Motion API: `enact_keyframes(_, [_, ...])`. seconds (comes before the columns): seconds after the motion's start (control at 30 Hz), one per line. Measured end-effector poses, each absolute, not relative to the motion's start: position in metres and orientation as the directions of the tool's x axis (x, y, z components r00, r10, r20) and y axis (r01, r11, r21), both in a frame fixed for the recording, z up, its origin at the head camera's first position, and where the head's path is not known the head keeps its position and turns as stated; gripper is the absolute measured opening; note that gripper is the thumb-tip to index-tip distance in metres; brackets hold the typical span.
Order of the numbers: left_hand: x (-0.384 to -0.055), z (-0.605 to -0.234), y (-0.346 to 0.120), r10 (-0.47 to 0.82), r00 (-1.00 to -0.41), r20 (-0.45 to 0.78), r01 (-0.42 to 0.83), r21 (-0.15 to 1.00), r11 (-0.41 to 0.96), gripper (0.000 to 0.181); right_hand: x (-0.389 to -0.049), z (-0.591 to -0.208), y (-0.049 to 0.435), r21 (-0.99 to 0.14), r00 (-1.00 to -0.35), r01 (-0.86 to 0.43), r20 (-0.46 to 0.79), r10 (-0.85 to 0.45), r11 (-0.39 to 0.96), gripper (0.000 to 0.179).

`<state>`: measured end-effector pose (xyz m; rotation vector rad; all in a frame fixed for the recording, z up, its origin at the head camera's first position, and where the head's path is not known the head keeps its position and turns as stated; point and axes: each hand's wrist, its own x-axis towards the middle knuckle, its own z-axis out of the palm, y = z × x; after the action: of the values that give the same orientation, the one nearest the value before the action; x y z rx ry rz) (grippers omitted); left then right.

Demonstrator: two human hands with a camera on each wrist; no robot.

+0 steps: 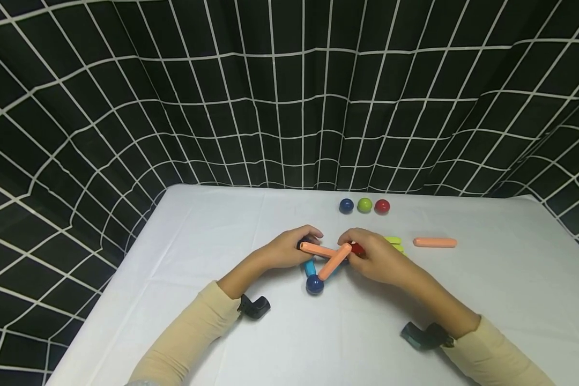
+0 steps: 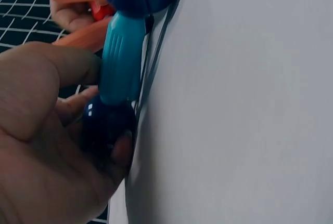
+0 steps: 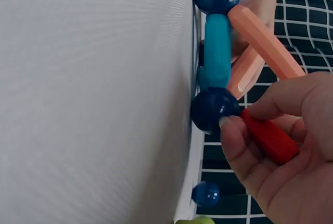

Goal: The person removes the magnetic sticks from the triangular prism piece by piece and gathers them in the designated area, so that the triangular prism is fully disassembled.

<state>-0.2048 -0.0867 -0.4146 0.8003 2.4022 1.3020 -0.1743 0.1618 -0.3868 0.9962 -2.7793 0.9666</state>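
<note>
A frame of light-blue sticks (image 3: 217,50) and dark blue balls (image 1: 314,284) rests on the white table, with orange sticks (image 1: 335,261) slanting up from it. My left hand (image 1: 289,247) grips the dark blue ball (image 2: 106,125) at the left corner, fingers curled round it. Between thumb and fingers my right hand (image 1: 373,254) pinches a short red stick (image 3: 270,138). One end of that red stick is at the right corner ball (image 3: 213,110), where a fingertip touches too. In the head view the right hand hides part of this corner.
Behind the hands, a blue ball (image 1: 346,206), a green ball (image 1: 364,205) and a red ball (image 1: 382,206) stand in a row. Yellow-green sticks (image 1: 393,240) lie partly behind the right hand, with an orange stick (image 1: 435,243) farther right. A black grid-patterned curtain (image 1: 280,118) surrounds the table.
</note>
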Motion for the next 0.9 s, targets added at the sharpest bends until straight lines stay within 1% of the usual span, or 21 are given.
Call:
enact_keyframes(0.17, [-0.204, -0.417, -0.08, 0.55, -0.835, 0.014, 0.342, 0.796, 0.499, 0.038, -0.171, -0.383, 0.161, -0.575, -0.797, -0.569, 0.208, -0.568, 0.588, 0.033])
enact_keyframes(0.33, [-0.203, -0.416, -0.075, 0.52, -0.854, 0.029, 0.358, 0.757, 0.546, 0.035, -0.169, -0.379, 0.162, -0.595, -0.799, -0.559, 0.2, -0.568, 0.577, 0.034])
enact_keyframes(0.53, [-0.202, -0.418, -0.072, 0.517, -0.854, 0.057, 0.372, 0.761, 0.532, 0.036, -0.169, -0.379, 0.161, -0.597, -0.78, -0.575, 0.192, -0.596, 0.559, 0.033])
enact_keyframes(0.77, [-0.203, -0.418, -0.076, 0.546, -0.836, 0.049, 0.367, 0.79, 0.491, 0.04, -0.168, -0.377, 0.162, -0.597, -0.802, -0.548, 0.177, -0.57, 0.586, 0.033])
enact_keyframes(0.9, [-0.203, -0.416, -0.079, 0.542, -0.839, 0.034, 0.355, 0.79, 0.5, 0.042, -0.167, -0.375, 0.166, -0.565, -0.804, -0.556, 0.179, -0.567, 0.61, 0.031])
